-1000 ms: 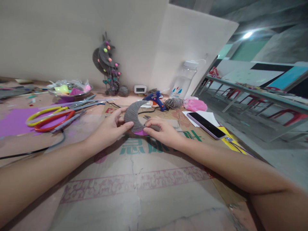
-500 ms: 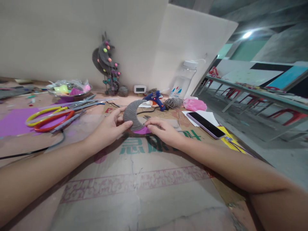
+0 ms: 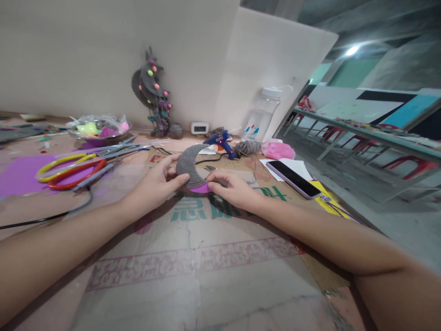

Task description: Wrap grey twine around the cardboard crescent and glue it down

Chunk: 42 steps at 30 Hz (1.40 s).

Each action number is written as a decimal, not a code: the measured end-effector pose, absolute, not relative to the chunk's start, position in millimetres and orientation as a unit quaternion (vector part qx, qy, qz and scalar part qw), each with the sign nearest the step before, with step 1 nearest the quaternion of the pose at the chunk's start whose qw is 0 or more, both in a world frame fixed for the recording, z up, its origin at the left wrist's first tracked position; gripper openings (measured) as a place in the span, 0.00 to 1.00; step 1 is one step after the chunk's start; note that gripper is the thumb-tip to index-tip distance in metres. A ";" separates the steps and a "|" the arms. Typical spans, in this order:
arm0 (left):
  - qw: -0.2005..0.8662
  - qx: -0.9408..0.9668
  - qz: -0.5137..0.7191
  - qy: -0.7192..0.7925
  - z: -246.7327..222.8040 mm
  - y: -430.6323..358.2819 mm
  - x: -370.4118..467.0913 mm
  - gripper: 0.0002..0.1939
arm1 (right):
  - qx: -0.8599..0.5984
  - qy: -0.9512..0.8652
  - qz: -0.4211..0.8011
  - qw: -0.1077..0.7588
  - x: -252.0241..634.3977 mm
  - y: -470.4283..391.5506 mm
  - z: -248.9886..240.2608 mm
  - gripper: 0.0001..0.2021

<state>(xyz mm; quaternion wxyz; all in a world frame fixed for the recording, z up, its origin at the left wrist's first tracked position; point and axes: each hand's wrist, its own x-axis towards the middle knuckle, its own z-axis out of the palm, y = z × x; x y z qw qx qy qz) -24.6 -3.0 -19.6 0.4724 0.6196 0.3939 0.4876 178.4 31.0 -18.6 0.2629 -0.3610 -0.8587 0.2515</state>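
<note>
A crescent (image 3: 189, 166) wrapped in gray yarn is held upright above the cardboard, its lower tip showing bare purple. My left hand (image 3: 161, 181) grips its left side, thumb on the front face and fingers behind. At the lower right tip, my right hand (image 3: 230, 186) pinches the purple end with thumb and forefinger. Just behind the crescent lies a blue glue gun (image 3: 222, 142), with a ball of gray yarn (image 3: 248, 147) to its right. Small metal snips (image 3: 209, 168) lie partly hidden behind the right hand.
Yellow- and red-handled scissors (image 3: 77, 172) and a bowl of trinkets (image 3: 98, 128) are at left. A finished moon ornament (image 3: 153, 87) leans on the wall. A clock (image 3: 200, 128), bottle (image 3: 260, 115), pink bag (image 3: 278, 150) and phone (image 3: 293, 179) stand or lie behind and right.
My right fingers have shifted slightly at the crescent's lower tip, and more of the purple end shows. My left hand keeps its hold.
</note>
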 end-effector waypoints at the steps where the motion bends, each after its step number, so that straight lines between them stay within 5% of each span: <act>1: 0.474 0.619 0.490 0.392 -20.0 -2.6 -24.8 0.25 | -0.363 -0.854 0.257 0.268 178.4 31.0 -18.3 0.07; 8: 0.475 0.612 0.491 0.397 -20.2 -2.5 -25.6 0.24 | -0.409 -0.759 0.294 0.413 179.7 31.2 -16.1 0.11; 20: 0.497 0.586 0.499 0.401 -20.6 0.1 -26.6 0.24 | -0.416 -0.662 0.346 0.518 187.8 49.2 -18.6 0.13; 34: 0.495 0.585 0.501 0.402 -20.6 1.6 -25.4 0.23 | -0.389 -0.733 0.302 0.469 184.0 40.1 -18.3 0.10; 42: 0.492 0.589 0.495 0.408 -19.3 0.3 -25.6 0.24 | -0.397 -0.677 0.384 0.486 187.0 50.5 -19.6 0.13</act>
